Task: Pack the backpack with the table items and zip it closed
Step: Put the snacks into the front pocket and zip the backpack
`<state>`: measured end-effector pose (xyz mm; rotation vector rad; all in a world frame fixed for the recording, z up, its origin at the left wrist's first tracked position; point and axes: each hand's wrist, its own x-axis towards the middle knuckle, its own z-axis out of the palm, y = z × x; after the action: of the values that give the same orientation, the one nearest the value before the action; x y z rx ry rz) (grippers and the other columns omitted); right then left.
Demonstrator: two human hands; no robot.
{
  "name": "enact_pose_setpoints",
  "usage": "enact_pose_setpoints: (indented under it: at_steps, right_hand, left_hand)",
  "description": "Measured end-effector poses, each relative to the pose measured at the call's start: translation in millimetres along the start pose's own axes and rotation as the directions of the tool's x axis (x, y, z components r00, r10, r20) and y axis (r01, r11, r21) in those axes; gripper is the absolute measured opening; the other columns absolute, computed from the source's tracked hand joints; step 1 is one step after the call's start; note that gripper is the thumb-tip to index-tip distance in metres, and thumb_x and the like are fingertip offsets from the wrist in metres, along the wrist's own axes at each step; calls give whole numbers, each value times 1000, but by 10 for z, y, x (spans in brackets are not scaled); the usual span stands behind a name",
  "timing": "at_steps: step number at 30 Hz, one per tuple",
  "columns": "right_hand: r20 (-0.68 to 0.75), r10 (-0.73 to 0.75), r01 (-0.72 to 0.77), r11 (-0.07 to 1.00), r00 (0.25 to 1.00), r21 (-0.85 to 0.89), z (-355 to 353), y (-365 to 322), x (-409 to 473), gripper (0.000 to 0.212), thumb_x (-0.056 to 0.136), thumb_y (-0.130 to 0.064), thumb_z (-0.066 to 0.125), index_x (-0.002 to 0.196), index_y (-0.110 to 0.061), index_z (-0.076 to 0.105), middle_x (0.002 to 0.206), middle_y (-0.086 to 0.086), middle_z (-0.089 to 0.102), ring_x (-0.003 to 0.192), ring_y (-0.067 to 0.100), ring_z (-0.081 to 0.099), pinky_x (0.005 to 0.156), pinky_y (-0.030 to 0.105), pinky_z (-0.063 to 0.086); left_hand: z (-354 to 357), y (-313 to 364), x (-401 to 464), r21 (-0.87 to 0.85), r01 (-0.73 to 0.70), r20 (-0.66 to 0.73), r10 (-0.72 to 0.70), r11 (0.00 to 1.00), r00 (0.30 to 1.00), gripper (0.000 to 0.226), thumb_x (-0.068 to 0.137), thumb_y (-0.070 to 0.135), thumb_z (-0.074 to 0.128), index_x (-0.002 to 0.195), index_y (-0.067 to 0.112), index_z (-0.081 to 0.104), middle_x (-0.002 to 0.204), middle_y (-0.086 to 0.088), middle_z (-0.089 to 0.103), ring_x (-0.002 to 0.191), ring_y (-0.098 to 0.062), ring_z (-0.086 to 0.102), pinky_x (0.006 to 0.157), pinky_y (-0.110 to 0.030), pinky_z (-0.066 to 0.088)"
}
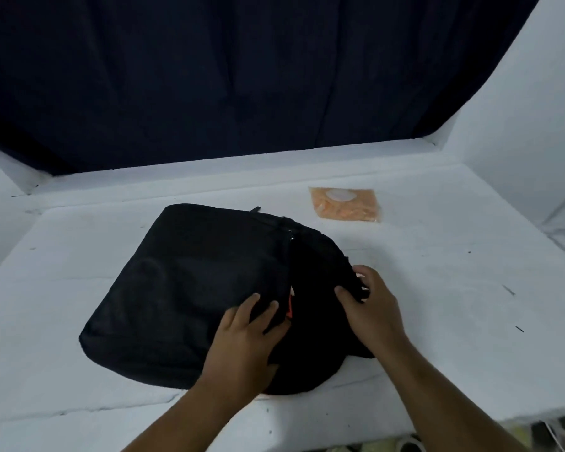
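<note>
A black backpack lies flat on the white table, its top end toward the right. My left hand presses on the bag's near right part, fingers gripping the fabric beside an orange strip that shows in a gap. My right hand pinches the black fabric at the bag's right edge. A metal zipper pull sits near the bag's top seam. An orange packet with a pale round patch lies on the table beyond the bag, to the right, apart from both hands.
A dark blue curtain hangs behind the table. White walls rise at the right and left. The table's near edge runs at the bottom right, with floor clutter below it.
</note>
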<state>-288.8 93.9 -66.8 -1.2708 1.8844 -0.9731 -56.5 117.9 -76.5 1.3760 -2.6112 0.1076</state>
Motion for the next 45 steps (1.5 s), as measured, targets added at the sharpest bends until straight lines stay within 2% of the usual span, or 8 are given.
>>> enact_pose_setpoints:
  at_steps: [7, 16, 19, 21, 27, 34, 40, 45]
  right_hand:
    - [65, 195, -202, 970, 979, 133, 41, -34, -268, 45, 89, -52, 64, 123, -23, 58, 113, -7, 67, 105, 19, 65, 89, 35, 55]
    - [234, 156, -274, 709, 960, 650, 239, -1095, -66, 14, 89, -1, 60, 99, -8, 68, 98, 19, 72, 95, 36, 71, 85, 55, 58]
    - [300, 103, -293, 646, 948, 704, 265, -1371, -11, 14, 91, 0, 58, 98, -8, 67, 99, 18, 72, 93, 35, 71, 84, 53, 59]
    - [333, 21, -267, 646, 943, 715, 203, -1441, 39, 11, 94, -3, 60, 100, -8, 68, 98, 16, 74, 88, 31, 73, 71, 40, 62]
    - [358, -231, -129, 652, 905, 747, 34, -1307, 289, 20, 102, -21, 54, 119, -13, 62, 111, 8, 74, 100, 21, 73, 85, 31, 56]
    - [280, -313, 273, 947, 908, 171, 406, -593, 486, 27, 92, -11, 60, 116, -19, 67, 117, -2, 67, 107, 22, 63, 83, 23, 43]
    - [534, -380, 618, 684, 755, -388, 759, -179, 788, 66, 96, -31, 59, 154, -24, 30, 167, 6, 10, 154, 28, 4, 122, 43, 21]
    - [644, -287, 679, 523, 709, -515, 733, -165, 1013, 66, 101, -45, 45, 157, -26, 16, 167, 2, 6, 153, 26, 8, 120, 46, 19]
  left_hand:
    - [-185, -256, 119, -315, 83, -200, -151, 946, 968, 39, 60, 23, 74, 98, 23, 69, 78, 4, 71, 67, -21, 68, 60, -30, 54]
    - [-414, 154, -51, -126, 342, 116, -328, 931, 937, 127, 55, 100, 46, 152, 20, 31, 157, 6, 39, 152, -22, 24, 124, -44, 18]
    - [-488, 97, 45, -243, 353, -209, -404, 904, 891, 60, 70, 57, 76, 110, 19, 52, 96, 1, 70, 91, -25, 69, 79, -36, 53]
    - [-598, -7, 65, -326, 351, -313, -450, 878, 836, 38, 76, 28, 80, 89, 21, 45, 61, 5, 56, 49, -20, 54, 45, -20, 32]
    - [-1013, -288, 81, -592, 401, -375, -680, 699, 630, 23, 86, 19, 74, 85, 21, 51, 59, 5, 57, 55, -14, 56, 50, -16, 40]
    - [-1498, -530, 38, -694, 463, -417, -832, 551, 365, 14, 89, 26, 71, 96, 23, 59, 80, 15, 63, 73, 8, 59, 62, -3, 39]
    - [-1634, -682, -18, -727, 478, -439, -869, 494, 231, 17, 87, 27, 72, 99, 25, 60, 84, 19, 63, 76, 7, 59, 69, -10, 41]
    - [-1643, -698, -9, -722, 493, -452, -870, 486, 197, 18, 88, 24, 72, 101, 24, 60, 85, 19, 62, 74, 14, 58, 62, 2, 37]
